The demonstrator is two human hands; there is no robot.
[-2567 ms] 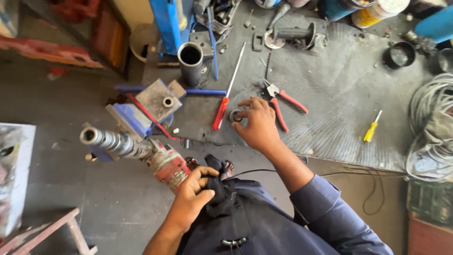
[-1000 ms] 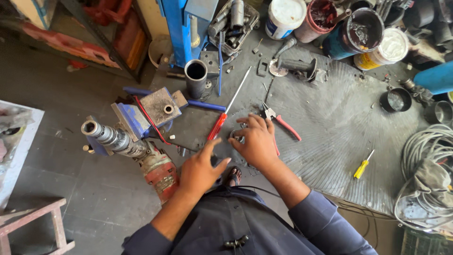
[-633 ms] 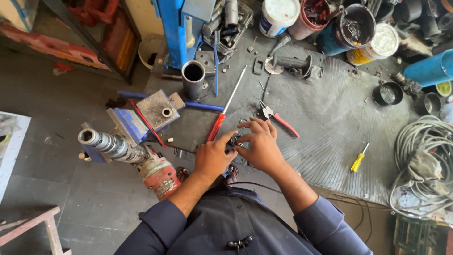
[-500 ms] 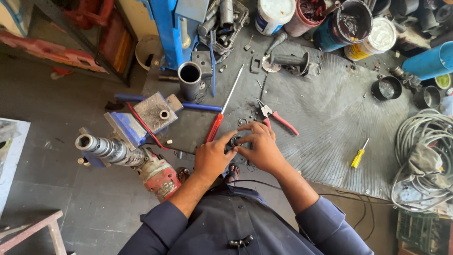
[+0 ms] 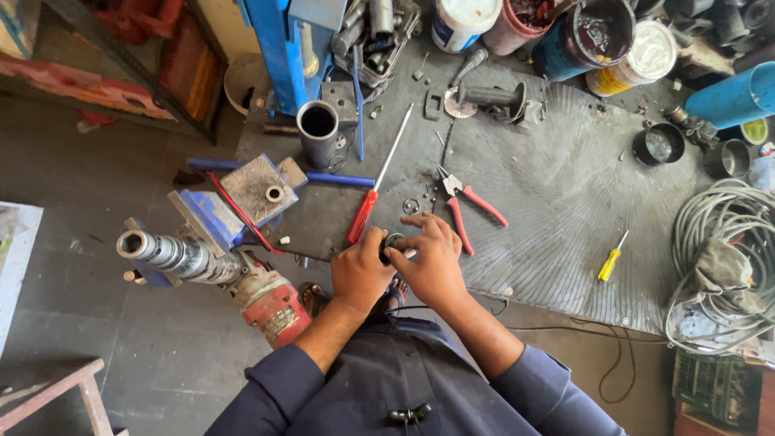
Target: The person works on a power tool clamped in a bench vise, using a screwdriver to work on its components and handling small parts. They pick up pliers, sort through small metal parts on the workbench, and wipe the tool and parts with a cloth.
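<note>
My left hand (image 5: 360,270) and my right hand (image 5: 433,262) meet over a small dark round part (image 5: 391,244), and both grip it between their fingers. Just to the left lies a red rotary hammer drill (image 5: 218,270) with its metal nose pointing left. A long red-handled screwdriver (image 5: 373,194) lies right above my left hand. Red-handled pliers (image 5: 467,206) lie just beyond my right hand on the grey rubber mat (image 5: 565,194).
A yellow screwdriver (image 5: 609,258) lies to the right on the mat. A coil of grey cable (image 5: 722,258) sits far right. A steel tube (image 5: 317,129) and blue metal stand (image 5: 282,48) are at the back, paint cans (image 5: 597,36) at top right. A blue vise block (image 5: 234,198) is behind the drill.
My left hand left the drill body and came up to join my right hand on the small round part. The view shifted a little.
</note>
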